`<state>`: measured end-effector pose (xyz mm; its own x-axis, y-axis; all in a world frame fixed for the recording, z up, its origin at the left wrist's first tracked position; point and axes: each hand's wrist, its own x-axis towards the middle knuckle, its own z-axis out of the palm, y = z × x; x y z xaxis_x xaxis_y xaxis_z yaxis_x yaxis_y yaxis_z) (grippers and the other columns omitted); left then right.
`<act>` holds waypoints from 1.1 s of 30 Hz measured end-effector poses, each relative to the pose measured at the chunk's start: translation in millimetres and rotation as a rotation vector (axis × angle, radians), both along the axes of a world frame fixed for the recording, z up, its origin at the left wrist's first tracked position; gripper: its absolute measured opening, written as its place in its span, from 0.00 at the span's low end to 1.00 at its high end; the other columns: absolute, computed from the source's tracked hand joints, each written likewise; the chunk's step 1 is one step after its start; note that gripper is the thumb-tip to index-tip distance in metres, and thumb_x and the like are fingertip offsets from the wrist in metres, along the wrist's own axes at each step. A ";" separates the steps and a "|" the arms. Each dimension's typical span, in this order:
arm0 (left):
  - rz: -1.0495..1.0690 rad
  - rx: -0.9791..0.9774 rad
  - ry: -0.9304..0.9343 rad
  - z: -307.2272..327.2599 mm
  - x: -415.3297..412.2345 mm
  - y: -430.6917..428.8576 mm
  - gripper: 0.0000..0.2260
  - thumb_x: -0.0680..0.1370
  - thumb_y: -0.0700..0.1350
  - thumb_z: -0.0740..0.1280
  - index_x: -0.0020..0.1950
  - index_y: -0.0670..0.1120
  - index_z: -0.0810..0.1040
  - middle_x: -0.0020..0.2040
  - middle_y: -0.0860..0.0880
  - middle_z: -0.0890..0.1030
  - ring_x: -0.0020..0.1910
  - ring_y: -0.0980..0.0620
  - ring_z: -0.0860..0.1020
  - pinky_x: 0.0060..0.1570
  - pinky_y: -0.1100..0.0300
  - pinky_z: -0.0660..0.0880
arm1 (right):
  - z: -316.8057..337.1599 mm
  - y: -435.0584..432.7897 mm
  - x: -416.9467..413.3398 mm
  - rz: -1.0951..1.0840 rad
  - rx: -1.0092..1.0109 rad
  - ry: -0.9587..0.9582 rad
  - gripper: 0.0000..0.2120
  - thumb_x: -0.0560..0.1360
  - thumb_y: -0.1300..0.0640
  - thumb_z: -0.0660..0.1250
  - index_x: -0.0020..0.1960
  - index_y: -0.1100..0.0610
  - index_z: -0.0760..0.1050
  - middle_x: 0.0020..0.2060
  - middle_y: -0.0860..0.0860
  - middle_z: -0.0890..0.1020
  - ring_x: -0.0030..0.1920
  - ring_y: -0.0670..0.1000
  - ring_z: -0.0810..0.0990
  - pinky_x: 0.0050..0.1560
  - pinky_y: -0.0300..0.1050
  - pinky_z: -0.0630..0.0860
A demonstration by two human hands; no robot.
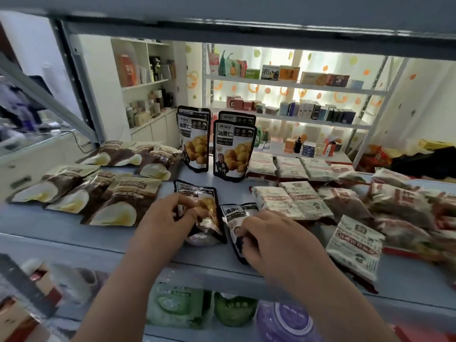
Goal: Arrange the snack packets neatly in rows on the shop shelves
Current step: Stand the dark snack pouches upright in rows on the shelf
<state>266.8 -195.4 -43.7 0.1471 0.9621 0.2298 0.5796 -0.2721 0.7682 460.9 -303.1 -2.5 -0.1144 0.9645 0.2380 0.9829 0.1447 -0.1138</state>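
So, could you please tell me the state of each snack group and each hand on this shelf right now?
Standing chestnut pouches: upright, two short rows at the back.
Left chestnut pouch: lying down, gripped by left hand.
Right chestnut pouch: lying down, gripped by right hand.
Brown packets: flat, overlapping.
White packets: flat, jumbled toward the right.

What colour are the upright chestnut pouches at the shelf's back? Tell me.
Black and white upright chestnut pouches with yellow chestnuts pictured; head view, the only one.

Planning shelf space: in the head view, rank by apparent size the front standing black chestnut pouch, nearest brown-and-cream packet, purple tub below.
1. Purple tub, though nearness inflates it.
2. Brown-and-cream packet and black chestnut pouch: look alike, unranked.
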 end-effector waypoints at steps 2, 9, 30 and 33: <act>0.064 -0.012 -0.073 -2.7 -2.4 -4.9 0.06 0.76 0.50 0.70 0.44 0.62 0.75 0.45 0.58 0.77 0.42 0.60 0.75 0.35 0.60 0.69 | -0.2 3.1 2.6 0.057 -0.025 0.015 0.10 0.80 0.51 0.57 0.55 0.48 0.76 0.50 0.45 0.77 0.51 0.46 0.74 0.50 0.38 0.69; 0.111 0.008 -0.271 -1.6 -16.6 -21.1 0.23 0.73 0.48 0.73 0.59 0.69 0.68 0.50 0.60 0.78 0.46 0.63 0.79 0.36 0.65 0.76 | -6.5 7.8 -1.4 0.156 0.001 0.096 0.10 0.80 0.51 0.59 0.51 0.50 0.79 0.48 0.45 0.78 0.50 0.45 0.72 0.56 0.38 0.69; -0.191 -0.149 -0.526 16.6 -88.0 30.8 0.15 0.70 0.56 0.65 0.56 0.66 0.78 0.46 0.62 0.84 0.42 0.61 0.82 0.42 0.53 0.77 | 26.3 81.9 -76.7 -0.401 -0.514 -0.026 0.27 0.62 0.39 0.73 0.54 0.53 0.74 0.42 0.49 0.80 0.39 0.49 0.79 0.29 0.42 0.71; -0.286 -0.153 -0.501 28.1 -99.1 45.8 0.15 0.71 0.54 0.66 0.57 0.64 0.79 0.50 0.59 0.84 0.49 0.55 0.83 0.52 0.45 0.78 | 29.4 83.8 -80.1 -0.467 -0.496 0.051 0.44 0.57 0.38 0.79 0.66 0.54 0.66 0.42 0.48 0.80 0.34 0.48 0.80 0.29 0.41 0.73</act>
<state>167.7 -149.6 -15.6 0.3148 0.9279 0.1996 0.0561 -0.2281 0.9720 380.7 -219.3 26.9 0.3401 0.9063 -0.2508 0.9212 -0.3747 -0.1045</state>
